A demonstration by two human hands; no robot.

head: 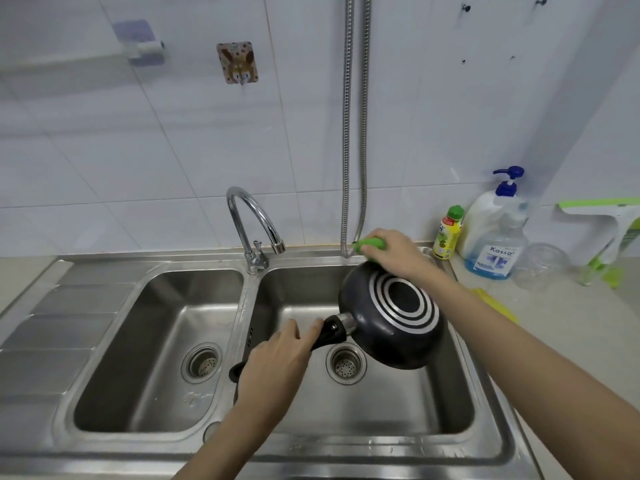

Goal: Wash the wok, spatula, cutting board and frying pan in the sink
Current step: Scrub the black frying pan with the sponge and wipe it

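Note:
A small black frying pan hangs over the right basin of the steel sink, turned so its ringed underside faces me. My left hand grips the pan's black handle. My right hand holds a green sponge against the pan's far rim. The wok, spatula and cutting board are out of sight.
A chrome tap stands between the two basins, its spout over the right one; no water shows. Two metal hoses hang on the tiled wall. A small green-capped bottle, a pump soap bottle and a clear jar stand on the right counter.

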